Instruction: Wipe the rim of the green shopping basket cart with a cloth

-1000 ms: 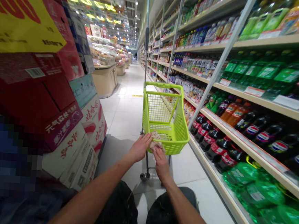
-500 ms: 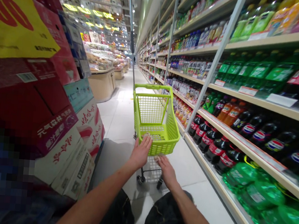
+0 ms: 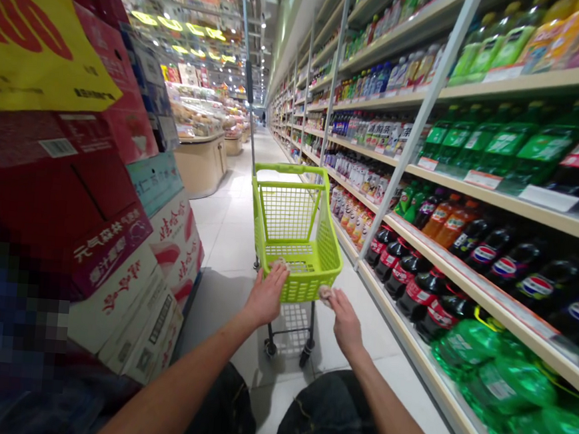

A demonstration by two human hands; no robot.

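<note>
The lime-green shopping cart (image 3: 309, 287) stands in front of me, its plastic basket on a dark wheeled frame. My left hand (image 3: 266, 297) is closed over the left part of the basket's near rim, fingertips reaching inside. Something small and greyish-beige, perhaps cloth, shows at those fingertips. My right hand (image 3: 347, 322) pinches a crumpled beige cloth (image 3: 327, 295) at the lower right near corner of the basket. The cloth is close to the plastic; whether it touches, I cannot tell. Nothing else shows in the basket.
Shelves (image 3: 512, 194) of bottled drinks line the right side, with large green bottles (image 3: 502, 374) lowest. Stacked drink cartons (image 3: 113, 230) with a yellow price sign (image 3: 37, 37) rise on the left. A tall pole (image 3: 250, 83) stands by the cart. Tiled floor (image 3: 222, 238) runs ahead.
My right hand has moved right and slightly up with the cloth, from below the basket's near side to its right corner. The left hand and cart have shifted slightly left in view.
</note>
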